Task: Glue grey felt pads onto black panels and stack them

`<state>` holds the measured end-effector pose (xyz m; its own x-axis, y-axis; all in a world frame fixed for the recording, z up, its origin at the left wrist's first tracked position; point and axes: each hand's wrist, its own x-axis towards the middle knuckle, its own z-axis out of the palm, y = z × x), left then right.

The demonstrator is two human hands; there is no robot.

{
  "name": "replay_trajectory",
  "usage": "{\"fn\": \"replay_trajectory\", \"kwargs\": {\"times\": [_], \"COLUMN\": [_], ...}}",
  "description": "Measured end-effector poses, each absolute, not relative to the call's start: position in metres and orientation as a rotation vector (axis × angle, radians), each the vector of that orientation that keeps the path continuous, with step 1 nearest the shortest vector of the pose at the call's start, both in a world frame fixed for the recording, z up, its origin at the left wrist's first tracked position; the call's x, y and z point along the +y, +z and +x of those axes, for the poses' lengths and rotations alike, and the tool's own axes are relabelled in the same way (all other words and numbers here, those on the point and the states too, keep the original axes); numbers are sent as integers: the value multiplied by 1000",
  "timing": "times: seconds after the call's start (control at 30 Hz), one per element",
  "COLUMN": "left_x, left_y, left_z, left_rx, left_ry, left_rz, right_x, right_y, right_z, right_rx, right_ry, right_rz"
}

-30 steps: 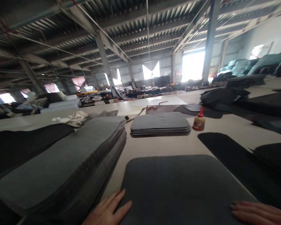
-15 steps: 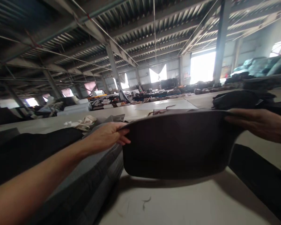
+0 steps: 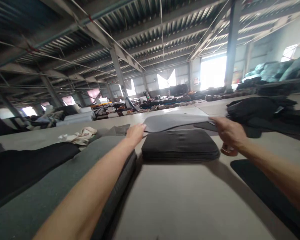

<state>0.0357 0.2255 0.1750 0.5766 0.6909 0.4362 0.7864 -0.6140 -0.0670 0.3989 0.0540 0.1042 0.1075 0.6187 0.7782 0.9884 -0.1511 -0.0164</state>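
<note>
A grey mat piece (image 3: pixel 172 122) with rounded corners is stretched between my hands, tilted so that its lighter face shows. My left hand (image 3: pixel 135 134) is closed on its left end. At the other end my right hand (image 3: pixel 230 132) pinches the corner, its lower fingers curled. Just below and nearer to me lies a neat stack of dark mat pieces (image 3: pixel 180 145) of similar outline, on a pale tabletop (image 3: pixel 187 200). The held piece is raised above the table behind the stack; whether it touches the stack's far edge I cannot tell.
Large grey sheets (image 3: pixel 65 180) are piled at the left, with a black sheet (image 3: pixel 27 163) and a cream cloth (image 3: pixel 86 135) beside them. A heap of dark pieces (image 3: pixel 260 111) lies at the right, and a dark flat piece (image 3: pixel 260 186) is nearer on that side.
Both hands have moved forward and closer together, carrying the mat piece away from me. It has swung from hanging upright to nearly flat, and the stack now shows.
</note>
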Motion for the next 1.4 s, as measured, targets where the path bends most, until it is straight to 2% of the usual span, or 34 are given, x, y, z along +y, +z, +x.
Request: {"fn": "replay_trajectory", "kwargs": {"times": [0.1, 0.2, 0.63, 0.93, 1.13, 1.27, 1.4], "left_x": [234, 242, 262, 266, 258, 233, 197], "left_y": [119, 88, 62, 56, 48, 33, 10], "left_z": [52, 58, 47, 44, 47, 50, 59], "left_rx": [-1382, -1481, -1603, -1690, -1873, -1871, -1733], "left_ry": [-299, -150, -42, -139, -327, -542, -740], "left_rz": [-2479, -2411, -2370, -2435, -2378, -2372, -2461], "right_x": [70, 77, 81, 82, 71, 51, 39], "right_y": [48, 14, 4, -5, -11, -12, -11], "right_z": [398, 395, 389, 386, 379, 354, 324], "right_rx": [-1783, -1931, -2024, -2022, -1932, -1956, -2078], "right_ry": [-771, -719, -801, -888, -970, -1076, -981], "right_rz": [-1906, -1938, -2001, -2024, -2036, -1771, -1456]}}
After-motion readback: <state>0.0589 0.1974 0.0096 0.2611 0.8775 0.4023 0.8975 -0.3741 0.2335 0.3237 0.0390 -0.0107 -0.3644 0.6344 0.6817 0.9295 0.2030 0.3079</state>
